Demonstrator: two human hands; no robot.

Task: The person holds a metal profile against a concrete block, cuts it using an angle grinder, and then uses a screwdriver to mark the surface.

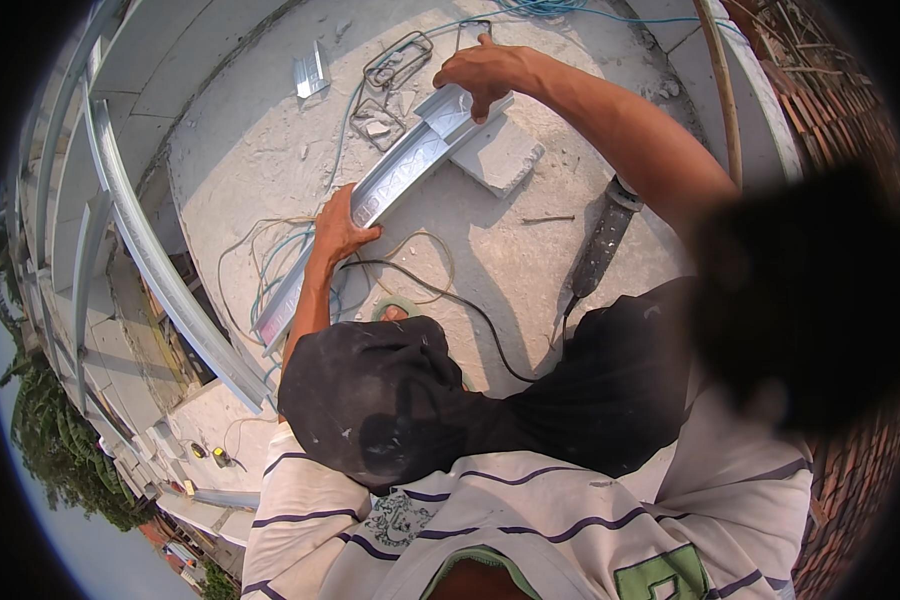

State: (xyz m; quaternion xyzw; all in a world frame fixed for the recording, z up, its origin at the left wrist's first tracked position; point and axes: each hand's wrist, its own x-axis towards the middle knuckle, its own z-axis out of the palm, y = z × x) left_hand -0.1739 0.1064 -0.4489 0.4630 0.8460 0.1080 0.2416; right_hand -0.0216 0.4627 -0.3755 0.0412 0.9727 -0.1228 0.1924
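From where I stand, the person is squatting on the concrete floor [510, 265], the two hands well apart along one long metal channel [405, 172]. The channel slants over the middle of the floor, its low end toward the floor's left edge and its high end toward the far edge. The left hand [341, 228] is clamped around it partway along, thumb on the near side. The right hand [480, 78] is closed across a short metal piece [444, 110] at the high end, thumb on one side and fingers on the other. A pale block [500, 158] sits just under that end, though I can't tell whether they touch. Toward the floor's right edge lies a grinder [606, 240], with a thin stick [548, 219] near it. Bent wire frames [398, 62] lie beyond the channel, and a metal offcut [311, 74] lies farther left, toward the far edge. A blue hose [540, 7] is coiled by that far edge. Along the left edge runs another long metal strip [155, 245], and a black cord [450, 293] curves past the person's green sandal [396, 304]
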